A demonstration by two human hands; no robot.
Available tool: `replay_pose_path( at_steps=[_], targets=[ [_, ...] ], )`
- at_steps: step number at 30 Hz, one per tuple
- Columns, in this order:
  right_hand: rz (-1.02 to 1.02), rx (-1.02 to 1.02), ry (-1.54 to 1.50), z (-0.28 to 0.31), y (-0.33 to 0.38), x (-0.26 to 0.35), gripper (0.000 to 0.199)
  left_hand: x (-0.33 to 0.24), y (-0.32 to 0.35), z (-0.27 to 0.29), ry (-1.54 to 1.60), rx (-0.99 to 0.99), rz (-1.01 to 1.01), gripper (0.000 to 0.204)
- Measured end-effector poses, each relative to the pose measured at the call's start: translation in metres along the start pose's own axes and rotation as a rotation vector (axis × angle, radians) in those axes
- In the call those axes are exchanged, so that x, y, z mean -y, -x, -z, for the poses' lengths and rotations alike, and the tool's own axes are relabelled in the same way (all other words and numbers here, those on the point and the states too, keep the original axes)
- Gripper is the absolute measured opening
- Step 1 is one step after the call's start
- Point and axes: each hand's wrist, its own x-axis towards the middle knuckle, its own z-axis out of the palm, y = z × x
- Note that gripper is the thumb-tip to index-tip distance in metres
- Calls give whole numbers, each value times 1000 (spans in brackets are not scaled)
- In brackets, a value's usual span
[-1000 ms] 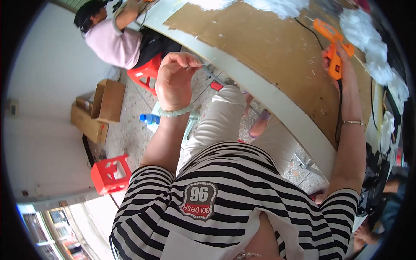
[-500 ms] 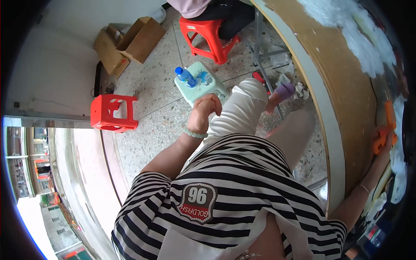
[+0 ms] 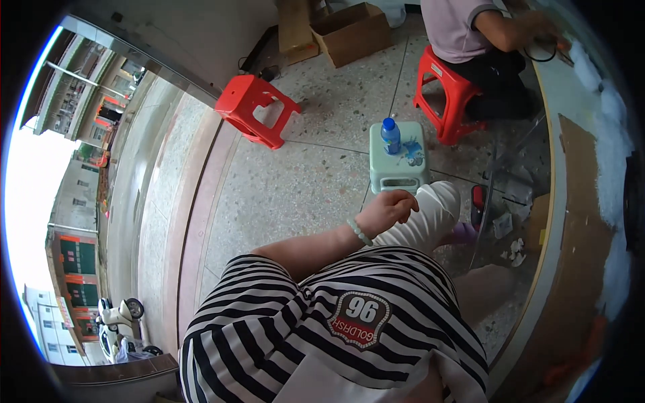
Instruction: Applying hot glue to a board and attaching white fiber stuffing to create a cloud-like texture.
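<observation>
My left hand (image 3: 388, 209), with a pale green bead bracelet (image 3: 359, 232) at the wrist, hovers over my white-trousered knee (image 3: 430, 213). Its fingers are curled in, and nothing shows in them. Just beyond it stands a pale green stool (image 3: 396, 168) bearing an upright blue-capped bottle (image 3: 390, 138). My right hand cannot be made out. Toward the lower right, a blurred orange shape (image 3: 594, 332) lies in the dark rim by the workbench (image 3: 583, 221).
A person in a pink top (image 3: 457, 30) sits on a red stool (image 3: 440, 94) at the bench. Another red stool (image 3: 255, 111) stands left, near the doorway. Cardboard boxes (image 3: 353, 37) lie at the back. White fluffy filling (image 3: 608, 161) covers the bench's far side.
The view has swung left, showing more street. My right forearm and the orange tool beside its hand have dropped out of clear sight. My left hand stays curled near the knee.
</observation>
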Motion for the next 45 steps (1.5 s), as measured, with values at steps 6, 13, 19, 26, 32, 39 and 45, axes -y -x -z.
replay_pose_path(
  at_steps=[6,13,19,26,32,39,45],
  targets=[
    [-29,197,-32,-135,-48,1,47,4,3,16,34,-140,-22,21],
    [-10,332,-41,-122,-80,-20,45,-9,-9,2,89,-140,-202,24],
    [15,484,-49,-179,-83,-23,44,-25,-1,9,257,-155,-215,14],
    [53,646,-54,-230,-76,-25,43,-11,16,13,267,-161,-205,11],
    [90,745,-62,-258,-69,-26,42,-23,29,14,252,-150,-268,12],
    [136,814,-61,-273,-65,-26,41,-33,20,2,178,-151,-432,12],
    [165,834,-59,-274,-63,-29,40,-39,3,-24,184,-54,-432,14]
  ],
)
